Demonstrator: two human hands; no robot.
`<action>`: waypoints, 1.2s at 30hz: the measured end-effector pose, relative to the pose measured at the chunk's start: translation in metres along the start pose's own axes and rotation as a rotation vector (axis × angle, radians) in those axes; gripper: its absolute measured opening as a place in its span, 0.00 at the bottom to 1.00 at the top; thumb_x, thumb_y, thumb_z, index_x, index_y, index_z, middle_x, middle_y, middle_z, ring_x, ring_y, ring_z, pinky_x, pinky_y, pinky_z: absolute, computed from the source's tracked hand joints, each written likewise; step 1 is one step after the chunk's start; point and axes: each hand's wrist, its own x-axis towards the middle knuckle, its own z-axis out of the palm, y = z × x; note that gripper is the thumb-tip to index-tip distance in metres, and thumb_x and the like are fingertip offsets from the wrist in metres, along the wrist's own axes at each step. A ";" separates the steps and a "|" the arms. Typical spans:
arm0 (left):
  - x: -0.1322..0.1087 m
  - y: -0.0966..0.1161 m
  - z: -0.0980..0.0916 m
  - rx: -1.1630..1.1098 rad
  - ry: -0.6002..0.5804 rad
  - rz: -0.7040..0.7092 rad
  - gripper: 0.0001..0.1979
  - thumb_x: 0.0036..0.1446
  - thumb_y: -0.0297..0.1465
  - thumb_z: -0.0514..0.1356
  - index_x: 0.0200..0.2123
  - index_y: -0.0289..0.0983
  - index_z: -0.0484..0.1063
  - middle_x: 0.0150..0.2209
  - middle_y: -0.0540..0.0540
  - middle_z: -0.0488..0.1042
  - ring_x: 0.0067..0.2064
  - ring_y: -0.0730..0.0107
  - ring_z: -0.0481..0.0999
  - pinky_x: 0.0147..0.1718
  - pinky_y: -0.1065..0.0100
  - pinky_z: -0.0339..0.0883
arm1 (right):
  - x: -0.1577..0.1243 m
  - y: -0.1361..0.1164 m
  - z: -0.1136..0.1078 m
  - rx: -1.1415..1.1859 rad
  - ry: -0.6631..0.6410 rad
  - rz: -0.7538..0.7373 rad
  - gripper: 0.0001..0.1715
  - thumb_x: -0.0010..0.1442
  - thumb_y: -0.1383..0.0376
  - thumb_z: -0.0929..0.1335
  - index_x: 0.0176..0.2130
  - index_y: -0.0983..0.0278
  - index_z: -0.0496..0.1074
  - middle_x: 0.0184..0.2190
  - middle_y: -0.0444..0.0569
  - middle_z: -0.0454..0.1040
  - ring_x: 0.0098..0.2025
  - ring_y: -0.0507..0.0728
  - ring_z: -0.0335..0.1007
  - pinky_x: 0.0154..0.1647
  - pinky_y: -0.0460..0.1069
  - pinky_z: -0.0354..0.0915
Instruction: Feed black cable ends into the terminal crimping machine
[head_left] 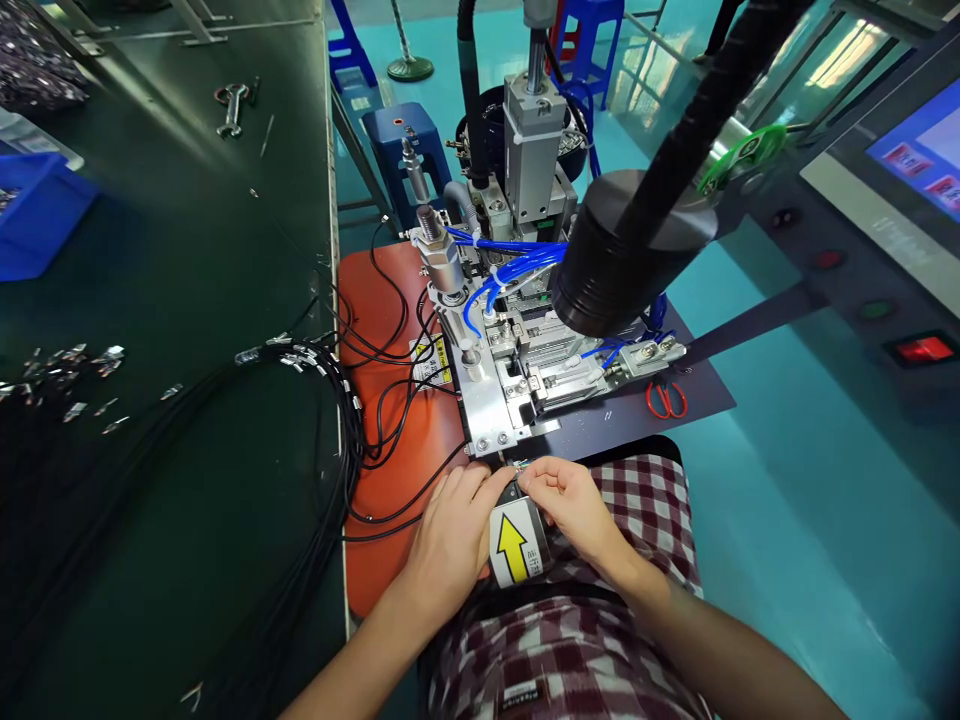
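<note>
My left hand (452,530) is closed, palm down, with its thumb reaching toward the fingertips of my right hand. A black cable (386,533) runs in under it from the left. My right hand (574,505) pinches thumb and forefinger together at the thin wires (519,465), whose tips show between both hands. Just below the fingertips sits a metal block bearing a white label with a yellow arrow (513,548). Directly beyond the hands stands the press machine (491,405), with a silver plate, cylinders and blue air hoses. My fingers hide most of the wire ends.
A bundle of black cables (352,420) crosses from the dark table (187,520) onto the orange board (364,575). Overhead hangs a black lamp (622,260). Red-handled scissors (666,400) lie right of the machine. A control panel (862,240), wrench (233,108) and blue bin (37,215) are farther out.
</note>
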 end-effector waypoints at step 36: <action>-0.001 0.012 0.002 0.168 0.193 0.062 0.18 0.59 0.21 0.51 0.52 0.31 0.67 0.36 0.43 0.71 0.37 0.61 0.66 0.37 0.62 0.63 | 0.025 -0.003 -0.009 0.229 -0.163 0.105 0.24 0.53 0.49 0.71 0.25 0.63 0.62 0.16 0.36 0.59 0.18 0.47 0.47 0.23 0.46 0.45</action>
